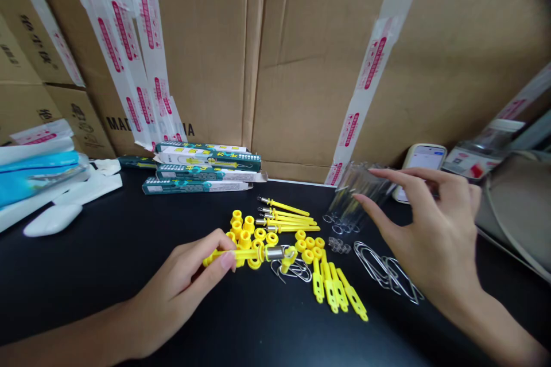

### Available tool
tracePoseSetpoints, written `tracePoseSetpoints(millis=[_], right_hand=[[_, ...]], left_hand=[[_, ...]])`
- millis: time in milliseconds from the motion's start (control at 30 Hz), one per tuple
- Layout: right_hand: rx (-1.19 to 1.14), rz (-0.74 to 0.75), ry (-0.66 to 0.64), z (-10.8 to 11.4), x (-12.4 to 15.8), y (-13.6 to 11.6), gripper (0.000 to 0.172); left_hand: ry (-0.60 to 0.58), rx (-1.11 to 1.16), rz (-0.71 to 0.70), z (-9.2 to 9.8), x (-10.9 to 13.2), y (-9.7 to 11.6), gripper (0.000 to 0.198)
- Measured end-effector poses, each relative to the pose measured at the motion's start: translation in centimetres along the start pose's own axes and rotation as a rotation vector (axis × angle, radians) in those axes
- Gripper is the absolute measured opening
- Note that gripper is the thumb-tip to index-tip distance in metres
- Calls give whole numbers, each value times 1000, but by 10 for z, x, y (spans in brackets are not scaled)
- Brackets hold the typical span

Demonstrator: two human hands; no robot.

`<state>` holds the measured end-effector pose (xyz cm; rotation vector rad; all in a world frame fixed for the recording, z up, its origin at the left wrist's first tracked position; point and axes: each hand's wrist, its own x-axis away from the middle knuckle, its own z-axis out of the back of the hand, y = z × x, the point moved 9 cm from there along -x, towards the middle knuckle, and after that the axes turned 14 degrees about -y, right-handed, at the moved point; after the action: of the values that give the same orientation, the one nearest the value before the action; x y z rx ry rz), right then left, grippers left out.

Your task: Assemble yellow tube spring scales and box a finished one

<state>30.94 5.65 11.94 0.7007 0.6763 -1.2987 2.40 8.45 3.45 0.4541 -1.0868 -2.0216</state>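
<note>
In the centre, my left hand point(200, 275) pinches a yellow plastic rod point(243, 254) between thumb and forefinger. A silvery metal spring point(274, 252) sits toward the rod's right end, with a small yellow piece point(288, 258) at the tip. My right hand point(424, 223) reaches over a bunch of clear plastic tubes point(348, 200). Its thumb and forefinger are apart at the tubes, and I cannot tell whether they touch. Below the held rod are yellow collars point(245, 239) and bent wire hooks point(297, 270). Yellow rods with springs point(288, 221) lie behind.
Flat yellow slotted pieces point(340, 289), small yellow rings point(310, 246), clear rings point(339, 245) and large wire hooks point(385, 269) lie on the black table point(258, 327). Small printed boxes point(202, 172) are stacked at back left. A phone point(422, 157) leans at right, before a cardboard wall point(301, 69).
</note>
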Motion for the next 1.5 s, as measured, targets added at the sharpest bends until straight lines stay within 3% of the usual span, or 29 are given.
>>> tracePoseSetpoints(millis=[167, 333, 400, 433, 500, 567, 733, 933, 1100, 1367, 1500], right_hand=[[-10, -3, 19, 3, -1, 0, 37], [-156, 59, 148, 30, 12, -21, 30], [-385, 79, -19, 23, 17, -37, 30], [-528, 106, -178, 13, 20, -50, 33], [-782, 104, -455, -6, 32, -76, 49], [-981, 69, -627, -19, 44, -97, 57], [-1260, -118, -886, -45, 60, -111, 23], [-1267, -330, -803, -51, 60, -82, 30], [-1408, -491, -749, -56, 64, -71, 33], [-1536, -531, -737, -61, 68, -73, 33], [-1432, -504, -752, -57, 71, -73, 34]], left_hand=[[7, -13, -9, 1, 0, 1, 37], [24, -24, -31, 2, -1, 3, 37], [30, -30, -52, 2, 0, 5, 35], [30, -34, -66, 1, 1, 6, 34], [20, -46, -100, -2, 3, 9, 30], [-2, -67, -145, -5, 5, 14, 25], [-29, -131, -223, -7, 7, 20, 21], [-35, -176, -172, -8, 4, 5, 17], [3, -77, -129, -11, 3, -11, 36], [-11, 50, -116, -10, -5, -9, 38], [-25, 100, -111, -12, -2, -11, 40]])
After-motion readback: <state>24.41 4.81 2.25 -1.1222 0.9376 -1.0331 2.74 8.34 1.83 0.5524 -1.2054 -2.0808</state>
